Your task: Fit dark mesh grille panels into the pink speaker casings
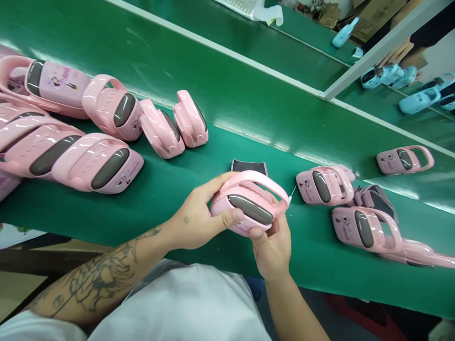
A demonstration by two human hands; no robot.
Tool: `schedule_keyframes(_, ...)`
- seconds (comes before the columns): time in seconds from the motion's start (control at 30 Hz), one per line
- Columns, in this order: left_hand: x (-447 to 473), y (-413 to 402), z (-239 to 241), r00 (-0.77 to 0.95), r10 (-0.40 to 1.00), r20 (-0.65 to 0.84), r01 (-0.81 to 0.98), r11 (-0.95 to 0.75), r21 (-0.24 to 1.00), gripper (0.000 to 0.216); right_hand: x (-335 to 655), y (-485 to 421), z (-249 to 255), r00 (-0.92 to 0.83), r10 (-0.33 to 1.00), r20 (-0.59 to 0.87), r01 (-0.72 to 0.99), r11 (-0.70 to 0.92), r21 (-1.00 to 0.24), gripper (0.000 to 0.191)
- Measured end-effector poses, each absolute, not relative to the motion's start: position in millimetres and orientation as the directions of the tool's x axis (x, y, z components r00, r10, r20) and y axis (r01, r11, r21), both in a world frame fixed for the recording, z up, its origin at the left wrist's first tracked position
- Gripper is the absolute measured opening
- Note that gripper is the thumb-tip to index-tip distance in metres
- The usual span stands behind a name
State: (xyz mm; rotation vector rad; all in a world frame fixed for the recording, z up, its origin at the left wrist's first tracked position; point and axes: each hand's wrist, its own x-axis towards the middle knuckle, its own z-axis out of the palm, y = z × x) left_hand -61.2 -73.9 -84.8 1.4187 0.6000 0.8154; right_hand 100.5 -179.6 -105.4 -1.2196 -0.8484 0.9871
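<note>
Left hand (197, 213) and right hand (272, 248) are both closed on one pink housing (249, 187), the left at its left end and the right at its right end, with both thumbs on the near side. The housing is held above the middle of the tabletop (316, 265), tilted so that its handle faces up. Its shell is glossy, rounded pink plastic; a loop handle arches along the body, and an elongated dark grey window with a bright reflection is set in the near side. A small white piece (290, 199) shows at the right end of the handle; whether it is attached cannot be determined. Just behind the housing lies a dark curved panel (249, 166). Similar pink units (106, 161) are grouped on the left, several bearing printed figures and lettering. Further pink units (366, 229) lie on the right, near a stack of curved panels (378, 199). The tabletop is green, bordered on the far side by a glossy green strip (256, 104) and a white rail (227, 53). A white post (377, 52) meets the rail. Beyond it are light-blue units (419, 100), a co-worker's hand (394, 54) and a cardboard box (378, 19).
</note>
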Motion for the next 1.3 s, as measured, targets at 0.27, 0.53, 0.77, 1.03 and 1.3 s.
schedule_keyframes(0.27,-41.2,-56.8,-106.6,0.311,0.948,-0.066,-0.251,0.149,0.957,0.088,67.0,-171.1,-120.1,0.555,0.819,0.146,0.216,0.027,-0.976,0.084)
schedule_keyframes(0.53,-42.3,-52.3,-98.7,0.261,0.941,-0.215,-0.275,0.286,0.918,0.087,66.3,-167.6,-122.0,0.450,0.792,0.412,0.537,0.129,-0.834,0.087)
schedule_keyframes(0.77,-27.9,-61.1,-118.9,-0.051,0.987,-0.150,-0.324,0.126,0.938,0.078,75.6,-156.8,-121.9,0.435,0.814,0.385,0.331,0.253,-0.909,0.073)
schedule_keyframes(1.03,-17.0,-90.0,-117.9,-0.140,0.981,0.133,-0.211,-0.161,0.964,0.066,93.2,-141.6,-123.4,0.558,0.811,0.177,0.080,0.159,-0.984,0.086)
schedule_keyframes(1.3,-10.4,-96.7,-118.2,-0.156,0.956,0.248,-0.089,-0.264,0.960,0.065,99.0,-144.5,-128.3,0.519,0.808,0.279,0.122,0.253,-0.960,0.082)
